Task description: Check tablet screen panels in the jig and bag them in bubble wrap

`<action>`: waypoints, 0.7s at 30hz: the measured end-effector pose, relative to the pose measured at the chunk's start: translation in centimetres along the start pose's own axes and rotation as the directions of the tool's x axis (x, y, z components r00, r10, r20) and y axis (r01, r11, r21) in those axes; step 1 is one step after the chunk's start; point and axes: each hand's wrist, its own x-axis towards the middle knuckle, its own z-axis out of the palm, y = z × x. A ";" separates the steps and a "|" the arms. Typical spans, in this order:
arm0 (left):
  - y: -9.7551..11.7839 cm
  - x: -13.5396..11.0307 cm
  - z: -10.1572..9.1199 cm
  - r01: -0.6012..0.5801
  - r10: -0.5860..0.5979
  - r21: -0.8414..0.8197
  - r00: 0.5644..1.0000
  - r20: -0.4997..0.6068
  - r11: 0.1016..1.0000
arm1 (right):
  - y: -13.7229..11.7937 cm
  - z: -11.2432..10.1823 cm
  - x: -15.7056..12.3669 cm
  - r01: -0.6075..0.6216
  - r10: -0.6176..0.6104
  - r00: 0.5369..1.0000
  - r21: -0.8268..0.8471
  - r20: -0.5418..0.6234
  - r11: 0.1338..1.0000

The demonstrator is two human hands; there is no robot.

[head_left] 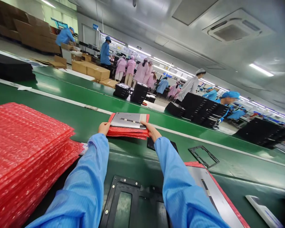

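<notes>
A thin silver panel (118, 116) with a dark, broken strip across it lies on a small stack of red bubble-wrap sheets (128, 132), out over the green belt. My left hand (104, 128) grips its left edge, with the fingers partly hidden. At the right edge, my right hand (152, 131) holds the panel with the thumb on top and the fingers at the side of the stack. Whether the hands also bear the red sheets I cannot tell. Below my forearms sits a black frame-shaped fixture (117, 183) with rectangular openings and small round metal spots.
A tall pile of red bubble-wrap bags (26, 136) stands at left. Another silver panel (201, 180) on red wrap lies right, near a thin black frame (204, 155) and a white device (263, 210). Black tray stacks (139, 92) line the far side of the belt (80, 90). Several co-workers stand beyond.
</notes>
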 end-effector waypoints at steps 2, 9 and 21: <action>0.2 -0.2 -0.6 0.002 -0.002 -0.022 1.000 -0.028 1.000 | 0.0 0.1 -0.5 0.083 -0.082 0.996 -0.011 0.036 0.997; 1.4 -1.3 -2.9 -0.137 0.136 -0.162 0.991 -0.020 0.977 | 2.6 -0.2 -2.3 0.377 -0.371 0.925 -0.060 0.087 0.924; 1.7 -1.8 -3.7 -0.331 0.289 -0.203 0.934 -0.210 0.922 | 6.0 -1.1 -1.6 0.410 -0.367 0.906 -0.228 0.210 0.883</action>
